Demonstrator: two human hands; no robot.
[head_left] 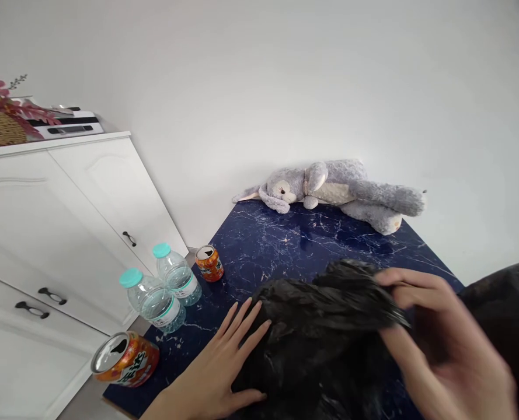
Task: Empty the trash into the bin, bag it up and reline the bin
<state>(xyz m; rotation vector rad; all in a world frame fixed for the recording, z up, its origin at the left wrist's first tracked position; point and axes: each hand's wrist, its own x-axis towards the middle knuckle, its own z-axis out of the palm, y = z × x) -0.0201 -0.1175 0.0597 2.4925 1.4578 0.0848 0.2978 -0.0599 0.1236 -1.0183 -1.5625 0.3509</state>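
Observation:
A crumpled black plastic bag (312,350) lies on the dark blue marbled table in front of me. My left hand (228,356) rests against the bag's left side with its fingers spread. At the bag's right end, my right hand (434,338) pinches the gathered plastic between thumb and fingers; part of this hand is blurred. Left of my left hand stand two clear water bottles with turquoise caps, the nearer bottle (154,303) and the farther bottle (178,274). An opened orange soda can (125,360) is near the table's left edge, and a second can (209,265) stands beyond the bottles.
A grey plush rabbit (329,189) lies on its side along the far edge of the table (285,239), by the white wall. White cabinets (66,216) stand to the left, topped by a woven basket (0,129) with pink flowers. Something black (504,321) fills the right side.

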